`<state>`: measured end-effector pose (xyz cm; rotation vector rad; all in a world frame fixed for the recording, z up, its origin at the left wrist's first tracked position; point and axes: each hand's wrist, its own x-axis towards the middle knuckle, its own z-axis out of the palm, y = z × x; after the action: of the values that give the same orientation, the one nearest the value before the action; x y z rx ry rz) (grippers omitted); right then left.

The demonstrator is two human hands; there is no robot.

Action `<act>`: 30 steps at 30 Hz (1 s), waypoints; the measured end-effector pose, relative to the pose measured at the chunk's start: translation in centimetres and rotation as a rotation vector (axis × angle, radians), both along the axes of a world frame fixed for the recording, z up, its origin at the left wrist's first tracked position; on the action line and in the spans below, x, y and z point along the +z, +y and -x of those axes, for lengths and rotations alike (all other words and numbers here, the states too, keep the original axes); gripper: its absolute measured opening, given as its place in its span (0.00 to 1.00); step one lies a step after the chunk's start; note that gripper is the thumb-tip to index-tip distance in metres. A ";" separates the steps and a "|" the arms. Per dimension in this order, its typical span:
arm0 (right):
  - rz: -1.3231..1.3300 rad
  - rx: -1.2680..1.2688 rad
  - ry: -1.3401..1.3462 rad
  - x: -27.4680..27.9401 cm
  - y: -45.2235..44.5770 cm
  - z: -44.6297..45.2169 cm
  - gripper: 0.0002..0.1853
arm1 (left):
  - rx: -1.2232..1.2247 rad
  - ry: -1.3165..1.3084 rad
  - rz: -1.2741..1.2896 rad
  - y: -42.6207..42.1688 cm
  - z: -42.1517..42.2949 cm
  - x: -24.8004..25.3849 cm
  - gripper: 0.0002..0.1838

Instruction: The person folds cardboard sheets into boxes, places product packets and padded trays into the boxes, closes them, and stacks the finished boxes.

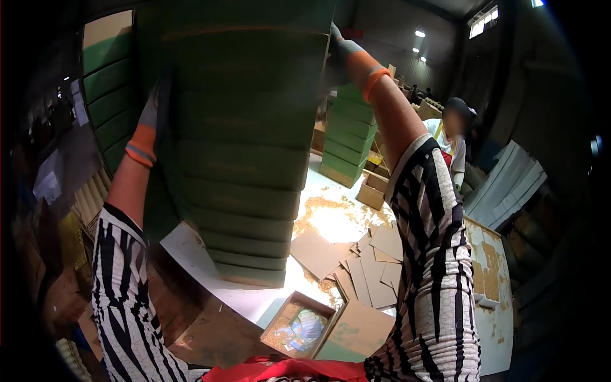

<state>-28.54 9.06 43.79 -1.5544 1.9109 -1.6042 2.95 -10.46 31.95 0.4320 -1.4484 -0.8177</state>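
A tall stack of green cardboard boxes (242,127) fills the middle of the head view, standing on the white table. Both of my arms are raised around it. My left hand (153,109), in a grey and orange glove, lies along the stack's left side; its fingers are dim in shadow. On the upper right edge rests my right hand (345,46), gloved alike, with its fingertips partly hidden by the stack. The two hands hold the stack between them. Below, near my body, an open box (331,318) contains golden shreds and a shiny, colourful sheet.
Loose brown cardboard pieces (363,270) and golden shreds lie on the white table (264,304). Further back stands a shorter green box stack (347,137), beside a small open box (372,190). Another green stack (109,83) rises at left. A person (452,130) works at right.
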 end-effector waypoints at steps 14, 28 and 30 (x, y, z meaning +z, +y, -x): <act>0.103 -0.239 -0.137 -34.0 28.3 2.4 0.29 | 0.158 -0.244 0.511 18.6 2.2 -20.9 0.31; -0.205 -1.191 -0.618 -56.6 61.6 -0.2 0.31 | -0.363 -0.833 -0.258 45.0 18.8 -51.3 0.47; 0.133 -1.101 -0.571 -54.0 62.4 1.2 0.21 | -0.438 -0.533 -0.378 45.7 18.6 -45.6 0.43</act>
<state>-29.74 71.47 -10.21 0.1472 2.3994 -2.1984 -15.66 35.26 -13.65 0.6644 -1.9222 -1.4169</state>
